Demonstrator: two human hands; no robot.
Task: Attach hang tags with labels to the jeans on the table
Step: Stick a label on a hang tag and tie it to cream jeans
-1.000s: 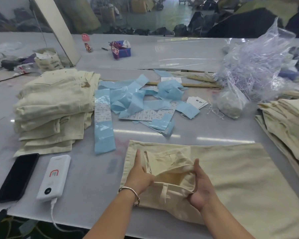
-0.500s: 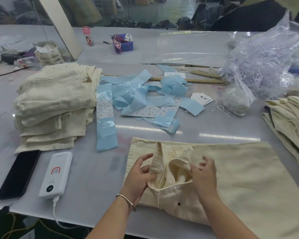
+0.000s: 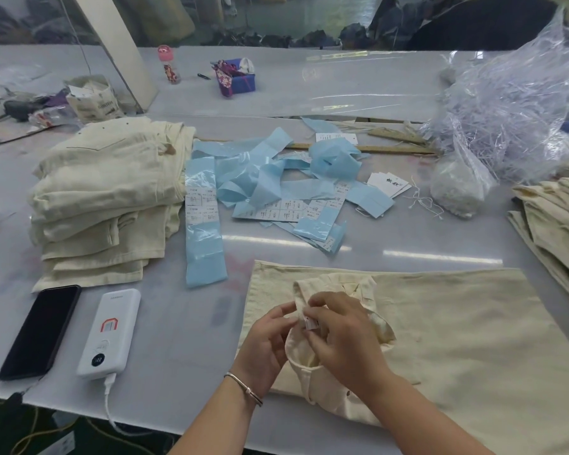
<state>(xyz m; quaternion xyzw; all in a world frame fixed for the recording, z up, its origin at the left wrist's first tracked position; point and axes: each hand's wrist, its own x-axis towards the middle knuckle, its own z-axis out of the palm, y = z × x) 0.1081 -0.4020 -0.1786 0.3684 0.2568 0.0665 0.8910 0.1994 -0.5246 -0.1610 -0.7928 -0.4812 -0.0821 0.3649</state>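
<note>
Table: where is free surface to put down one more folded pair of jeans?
Bare table lies between the blue label strips and the jeans being worked. Another patch sits between power bank and those jeans. The far right is crowded by a plastic bag.

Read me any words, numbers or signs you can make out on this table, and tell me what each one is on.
"22": round display on the white power bank.
Orange arch sign, no letters: same power bank.
Two dark brush characters: white hang tags; too blurred to read.
Printed rows: label sheets on blue backing; too small.
Dark print: cloth bag; blurred.
Small label at the jeans, pinched by the right hand: unreadable.
</note>
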